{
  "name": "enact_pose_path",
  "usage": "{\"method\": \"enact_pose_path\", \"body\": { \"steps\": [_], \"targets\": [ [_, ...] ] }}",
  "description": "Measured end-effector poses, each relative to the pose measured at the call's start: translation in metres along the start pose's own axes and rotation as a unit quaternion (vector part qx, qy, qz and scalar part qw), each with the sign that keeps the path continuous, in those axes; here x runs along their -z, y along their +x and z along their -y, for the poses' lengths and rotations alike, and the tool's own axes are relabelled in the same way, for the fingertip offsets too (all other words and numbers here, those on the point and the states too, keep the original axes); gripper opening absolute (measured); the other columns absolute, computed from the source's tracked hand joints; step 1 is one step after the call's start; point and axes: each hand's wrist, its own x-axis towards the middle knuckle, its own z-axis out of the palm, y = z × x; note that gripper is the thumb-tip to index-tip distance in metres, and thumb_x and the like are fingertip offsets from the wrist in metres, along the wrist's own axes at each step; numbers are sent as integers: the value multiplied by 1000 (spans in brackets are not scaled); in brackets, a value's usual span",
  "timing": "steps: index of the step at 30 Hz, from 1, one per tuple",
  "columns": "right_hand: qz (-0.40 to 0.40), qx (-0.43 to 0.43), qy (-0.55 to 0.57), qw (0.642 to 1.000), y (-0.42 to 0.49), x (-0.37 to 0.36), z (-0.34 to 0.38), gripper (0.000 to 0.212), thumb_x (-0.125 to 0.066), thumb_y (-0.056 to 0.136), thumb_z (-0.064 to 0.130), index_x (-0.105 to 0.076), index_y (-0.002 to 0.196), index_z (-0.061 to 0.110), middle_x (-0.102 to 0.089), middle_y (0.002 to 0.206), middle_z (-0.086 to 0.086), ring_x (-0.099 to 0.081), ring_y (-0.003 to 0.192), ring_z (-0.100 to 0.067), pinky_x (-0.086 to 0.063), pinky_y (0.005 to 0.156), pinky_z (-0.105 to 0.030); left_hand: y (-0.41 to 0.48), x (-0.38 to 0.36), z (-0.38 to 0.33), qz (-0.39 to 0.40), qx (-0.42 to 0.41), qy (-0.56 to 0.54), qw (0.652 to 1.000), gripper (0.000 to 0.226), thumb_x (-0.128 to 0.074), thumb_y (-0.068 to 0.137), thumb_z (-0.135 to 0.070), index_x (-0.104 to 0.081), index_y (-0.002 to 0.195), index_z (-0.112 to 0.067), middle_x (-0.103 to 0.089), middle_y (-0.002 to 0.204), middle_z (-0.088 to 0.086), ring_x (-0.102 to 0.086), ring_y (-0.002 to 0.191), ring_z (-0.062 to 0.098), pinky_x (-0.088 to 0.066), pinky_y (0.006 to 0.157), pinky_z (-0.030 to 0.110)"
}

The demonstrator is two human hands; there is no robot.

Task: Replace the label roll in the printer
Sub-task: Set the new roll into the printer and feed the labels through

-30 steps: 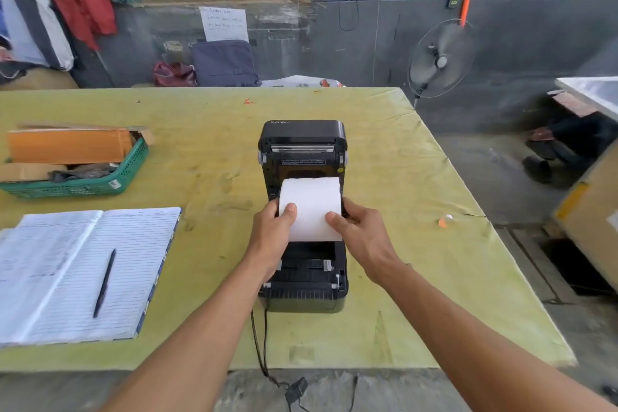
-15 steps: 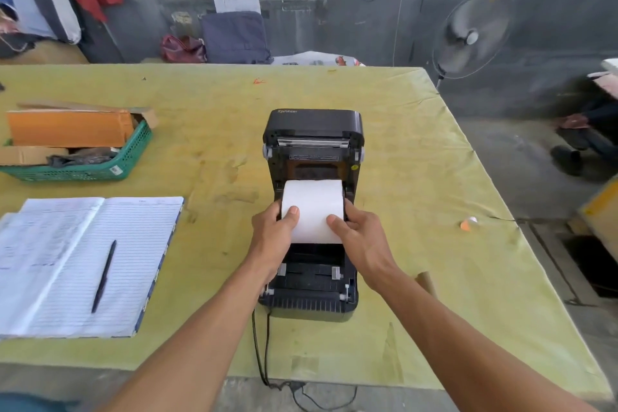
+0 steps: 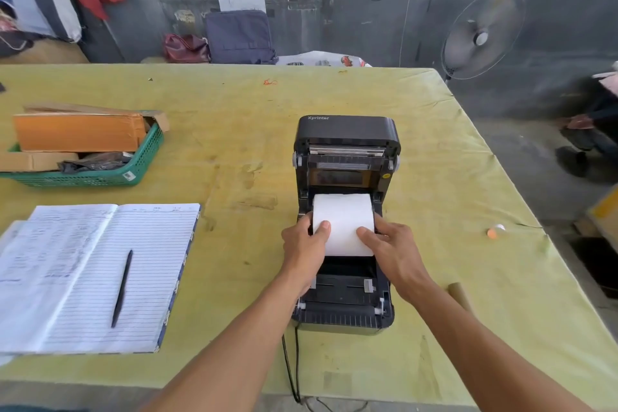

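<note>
The yellow-green table (image 3: pixel 434 150) carries the black printer (image 3: pixel 346 227), which stands with its lid (image 3: pixel 347 130) swung up and back, beyond the fingertips of both hands. The white label roll (image 3: pixel 343 224) sits between the two hands in the open bay, its axis across the machine.

The left hand (image 3: pixel 304 254) is curled around the roll's left end, thumb laid on the paper face and the other fingers tucked out of sight behind that end. The right hand (image 3: pixel 391 247) mirrors it on the right end, thumb on the paper, fingers hidden down the side. Both are closed on the roll; how hard they press cannot be told.

The step looks like seating the roll between the side holders. To do it well, keep the roll level, so that neither end drops first, and lower it until both ends settle into the holders. Then draw the loose end of the paper towards the wrists, over the small grey guides (image 3: pixel 368 285) that lie just below the palms.

The bare cardboard core (image 3: pixel 458 294) lies on the table outside the right wrist, probably the spent one.
</note>
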Motion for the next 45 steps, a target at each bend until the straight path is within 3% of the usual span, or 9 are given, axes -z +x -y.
{"method": "enact_pose_path", "body": {
  "steps": [8,14,17,20,23,32,35,40,45],
  "targets": [
    [-2,-3,-23,1000,9,-5,-6,31,-58,99,19,-68,126,6,-68,113,-21,-69,98,-32,-55,94,-49,9,-1,1,0,10,46,999,34,-52,99,-35,-59,126,-15,-53,126,10,-57,110,26,-50,97,44],
    [-6,-4,-29,1000,9,-5,-5,39,-59,99,20,-61,133,0,-67,115,-28,-68,100,-37,-54,96,-49,10,0,-1,5,18,69,997,36,-50,100,-34,-56,127,-13,-51,128,13,-55,113,29,-49,98,46],
    [-10,-23,-43,999,6,-7,-5,50,-59,99,28,-53,142,3,-55,133,-14,-63,114,-35,-49,104,-46,9,1,-1,10,20,70,997,35,-50,100,-33,-57,125,-9,-53,127,16,-57,112,32,-50,97,47],
    [-17,-27,-51,998,2,-8,-7,51,-60,98,31,-55,139,0,-53,129,-11,-63,105,-33,-50,100,-37,10,3,-1,16,26,68,997,38,-50,100,-33,-56,126,-5,-52,130,18,-55,116,36,-47,100,51],
    [-19,-42,-43,998,1,-8,-5,52,-61,98,30,-54,140,0,-54,134,-13,-64,110,-34,-50,104,-46,11,3,-1,17,33,73,997,45,-49,100,-34,-51,132,-3,-49,134,19,-52,121,37,-44,103,52],
    [-29,-51,-49,997,1,-7,-1,42,-61,98,23,-66,106,-18,-65,118,-28,-70,91,-35,-55,91,-48,12,1,-3,4,49,105,993,52,-47,99,-38,-49,129,4,-47,133,22,-50,120,40,-44,102,54],
    [-29,-39,-38,998,-2,-7,-2,41,-61,98,20,-64,116,-17,-68,117,-27,-71,98,-28,-55,92,-47,11,2,-3,7,50,113,992,52,-47,99,-40,-50,129,2,-45,134,20,-49,121,38,-44,102,53],
    [-27,-44,0,999,-4,-9,-8,51,-63,97,21,-52,141,-3,-57,142,-15,-65,118,-25,-50,106,-41,5,3,-2,6,41,118,992,50,-48,98,-40,-51,129,0,-46,134,20,-51,120,39,-44,102,54],
    [-46,-58,69,995,-5,-7,-12,63,-75,89,16,-48,145,6,-61,140,-8,-62,123,-21,-50,104,-31,1,3,-3,6,35,130,991,48,-47,98,-41,-53,131,-6,-41,135,16,-52,117,35,-47,99,51]
  ]
}}
